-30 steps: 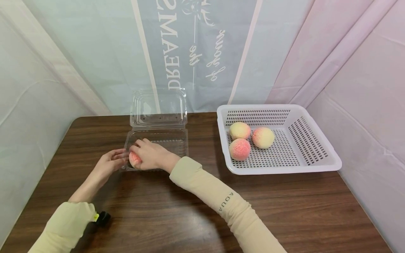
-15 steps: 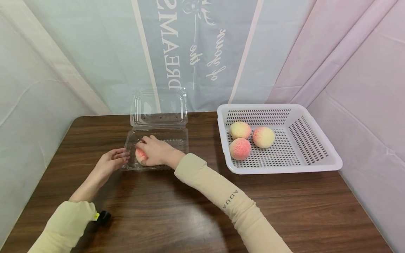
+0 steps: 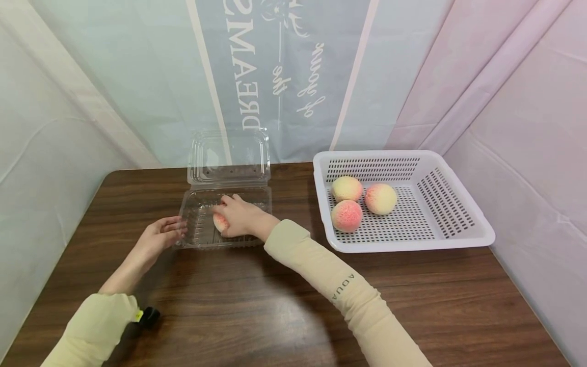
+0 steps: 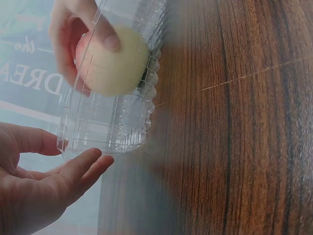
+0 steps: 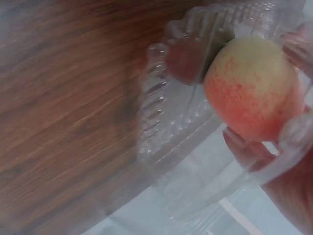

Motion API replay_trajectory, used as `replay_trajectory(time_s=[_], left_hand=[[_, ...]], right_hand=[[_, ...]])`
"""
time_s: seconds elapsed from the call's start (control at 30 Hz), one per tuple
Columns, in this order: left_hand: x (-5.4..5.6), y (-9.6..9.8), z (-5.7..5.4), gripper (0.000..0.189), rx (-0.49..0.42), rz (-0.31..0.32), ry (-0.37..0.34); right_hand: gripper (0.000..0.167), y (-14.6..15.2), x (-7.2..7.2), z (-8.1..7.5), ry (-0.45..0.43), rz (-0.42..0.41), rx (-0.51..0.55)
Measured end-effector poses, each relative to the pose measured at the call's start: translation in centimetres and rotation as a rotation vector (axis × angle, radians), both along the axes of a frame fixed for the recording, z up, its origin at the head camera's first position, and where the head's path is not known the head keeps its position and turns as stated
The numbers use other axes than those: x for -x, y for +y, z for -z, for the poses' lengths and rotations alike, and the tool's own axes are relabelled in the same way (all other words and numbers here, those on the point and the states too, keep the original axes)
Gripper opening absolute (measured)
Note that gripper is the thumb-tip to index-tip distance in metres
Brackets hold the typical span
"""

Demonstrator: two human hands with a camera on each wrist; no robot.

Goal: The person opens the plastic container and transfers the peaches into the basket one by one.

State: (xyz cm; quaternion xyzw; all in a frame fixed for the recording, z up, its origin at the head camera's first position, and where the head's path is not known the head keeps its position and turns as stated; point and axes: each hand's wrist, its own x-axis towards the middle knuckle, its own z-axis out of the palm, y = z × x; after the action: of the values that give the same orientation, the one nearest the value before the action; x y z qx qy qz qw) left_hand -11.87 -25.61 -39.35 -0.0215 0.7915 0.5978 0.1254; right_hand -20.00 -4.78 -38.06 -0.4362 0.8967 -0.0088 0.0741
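My right hand grips a peach down inside a clear plastic clamshell box on the table. In the left wrist view the peach shows its pale yellow side, the thumb across it. From the right wrist, the peach looks yellow above and pink-red below. The box's lid stands raised at the back. At the left end of the box, my left hand touches the rim and end wall with fairly straight fingers and thumb.
Right of the box stands a white perforated basket. Inside it lie three peaches: a yellow one, a pink-red one and a two-toned one. A printed cloth hangs behind the brown wooden table.
My right hand has shifted the peach rightward within the box, from its left end toward the middle. My left hand stays at the box's left end. The basket's peaches have not moved.
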Motion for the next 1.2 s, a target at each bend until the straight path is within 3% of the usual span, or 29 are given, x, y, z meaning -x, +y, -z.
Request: replay_trajectory(time_s=[0.2, 0.43, 1.2], left_hand=[[-0.1, -0.1, 0.1, 0.051, -0.013, 0.003, -0.006], [-0.2, 0.0, 0.0, 0.05, -0.009, 0.003, -0.009], [0.0, 0.0, -0.1, 0.05, -0.001, 0.012, -0.007]], right_hand=[[0.068, 0.5, 0.0, 0.6, -0.089, 0.045, 0.005], [0.072, 0.5, 0.1, 0.8, -0.125, 0.067, -0.001], [0.072, 0.3, 0.6, -0.2, -0.127, 0.081, -0.024]])
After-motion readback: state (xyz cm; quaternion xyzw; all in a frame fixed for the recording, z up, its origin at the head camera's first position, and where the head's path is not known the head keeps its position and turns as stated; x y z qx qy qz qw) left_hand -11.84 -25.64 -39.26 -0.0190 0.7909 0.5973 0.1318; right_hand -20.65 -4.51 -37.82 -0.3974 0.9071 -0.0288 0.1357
